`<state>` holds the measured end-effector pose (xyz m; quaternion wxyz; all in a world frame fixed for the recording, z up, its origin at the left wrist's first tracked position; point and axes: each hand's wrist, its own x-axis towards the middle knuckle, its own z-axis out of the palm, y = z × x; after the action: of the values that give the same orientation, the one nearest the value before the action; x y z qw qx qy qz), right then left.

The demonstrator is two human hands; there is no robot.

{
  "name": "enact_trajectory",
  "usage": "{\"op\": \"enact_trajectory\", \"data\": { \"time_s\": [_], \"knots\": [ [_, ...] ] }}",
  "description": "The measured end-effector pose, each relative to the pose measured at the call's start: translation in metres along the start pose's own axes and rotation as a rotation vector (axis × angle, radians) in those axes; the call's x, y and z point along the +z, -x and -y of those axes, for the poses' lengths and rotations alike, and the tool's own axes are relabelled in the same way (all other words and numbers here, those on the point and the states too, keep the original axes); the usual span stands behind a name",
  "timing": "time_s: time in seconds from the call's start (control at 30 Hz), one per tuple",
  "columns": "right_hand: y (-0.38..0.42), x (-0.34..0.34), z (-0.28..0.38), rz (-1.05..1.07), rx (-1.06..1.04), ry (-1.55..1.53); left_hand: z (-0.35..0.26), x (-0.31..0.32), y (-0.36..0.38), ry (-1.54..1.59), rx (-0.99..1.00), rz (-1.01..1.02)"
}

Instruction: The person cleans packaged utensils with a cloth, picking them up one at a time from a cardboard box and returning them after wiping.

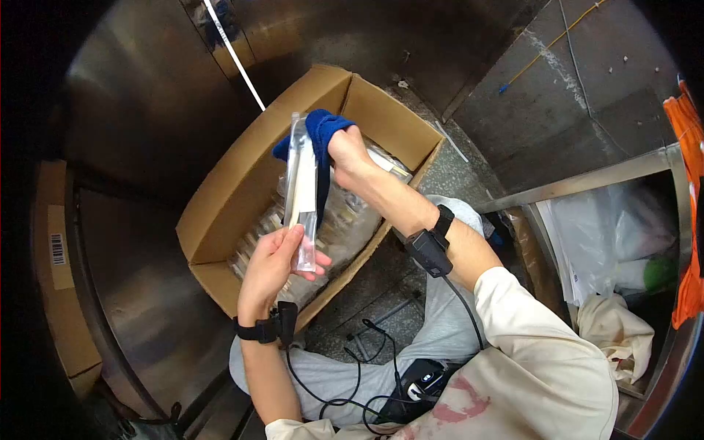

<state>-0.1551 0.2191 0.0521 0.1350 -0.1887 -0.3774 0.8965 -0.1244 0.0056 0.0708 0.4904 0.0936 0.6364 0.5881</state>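
A long clear plastic packet (302,180) with a pale stick and a white strip inside stands nearly upright over the box. My left hand (275,260) pinches its lower end between thumb and fingers. Dark blue cloth (320,128) is gripped in my right hand (350,152) and lies against the packet's upper part; most of those fingers are hidden by the cloth. Under both hands is an open cardboard box (227,194), holding many similar clear packets (348,220) in a loose heap.
Dark metal panels (139,110) surround the box. Black cables (359,359) run from my wrist straps across my lap. At right, a metal-framed shelf (587,183) holds plastic bags (616,235) and a stained cloth (616,334). Orange fabric (686,213) hangs at the right edge.
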Motion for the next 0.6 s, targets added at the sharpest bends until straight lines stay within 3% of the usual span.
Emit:
{"op": "enact_trajectory", "data": {
  "time_s": [0.3,0.4,0.6],
  "knots": [
    [-0.016,-0.018,-0.046,0.006,-0.025,0.129,0.006,0.001,0.007,0.084,0.137,-0.158],
    [0.031,0.009,-0.024,0.085,0.224,0.037,0.009,0.0,0.008,0.026,0.145,-0.22],
    [0.02,0.0,-0.045,0.122,0.358,-0.078,0.011,0.001,0.002,0.092,0.21,-0.282]
  ]
}}
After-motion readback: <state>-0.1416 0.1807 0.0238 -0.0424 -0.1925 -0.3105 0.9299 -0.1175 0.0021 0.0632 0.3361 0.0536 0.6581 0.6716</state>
